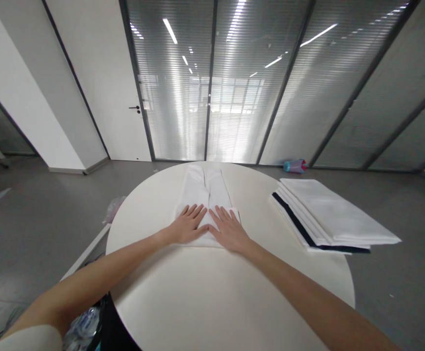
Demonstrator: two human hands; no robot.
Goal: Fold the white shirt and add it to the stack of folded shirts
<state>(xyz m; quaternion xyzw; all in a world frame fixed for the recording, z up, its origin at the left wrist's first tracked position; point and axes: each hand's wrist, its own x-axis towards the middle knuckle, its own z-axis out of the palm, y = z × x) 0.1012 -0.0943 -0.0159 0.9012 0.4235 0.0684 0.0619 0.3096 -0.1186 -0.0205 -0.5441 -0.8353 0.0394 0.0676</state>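
White trousers point(217, 187) lie on the round white table point(215, 292), their two legs stretching toward the far edge. The part nearest me looks folded over into a flat band. My left hand point(188, 225) rests palm down on the left of this near part, fingers spread. On its right side, my right hand point(230, 230) lies flat in the same way. The thumbs meet or nearly meet at the middle. The cloth beneath both palms is hidden.
A stack of folded white cloth point(329, 209) with a dark layer in it sits at the table's right, overhanging the edge. A blue and red object point(294, 166) is on the floor by the glass wall. Clear plastic bags point(84, 324) lie low on the left.
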